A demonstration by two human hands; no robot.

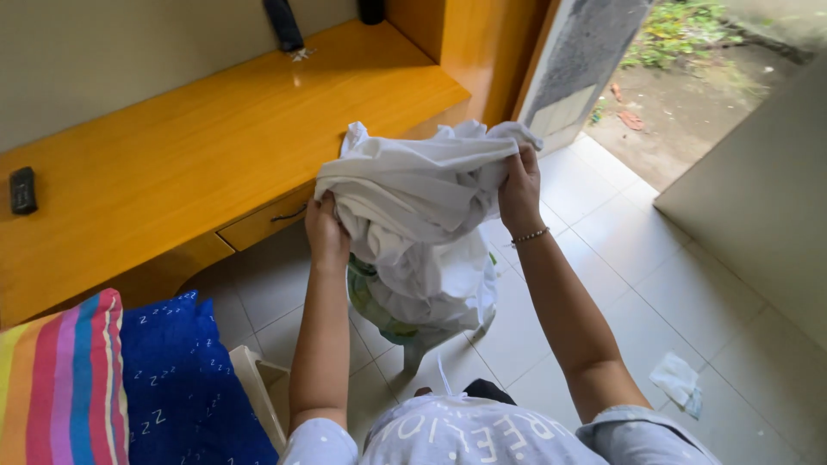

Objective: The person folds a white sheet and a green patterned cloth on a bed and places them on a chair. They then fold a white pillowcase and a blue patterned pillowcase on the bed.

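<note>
Nearest the camera, the person's pale printed top filled the bottom edge of the head view, with both forearms extending forward from it. To the left lay a blue patterned cushion beside a rainbow-striped cloth.

The left hand was closed around the left portion of a bunched white garment, fingers wrapped into the fabric. The right hand, wearing a beaded bracelet at the wrist, pinched the upper right edge of the same garment. The garment was held in the air between the two hands, above the white tiled floor, its lower folds hanging over what appeared to be a greenish bag underneath; the bag's contents could not be determined.

Judged from this position, the step in hand was the opening-out of the garment. The fabric remained heavily gathered. The next move would call for locating an edge or seam and spreading the hands apart without loosening either hold.

A crumpled white scrap lay on the floor to the right. Beyond the garment stood a wooden desk with a drawer, and an open doorway showed bare ground outside.
</note>
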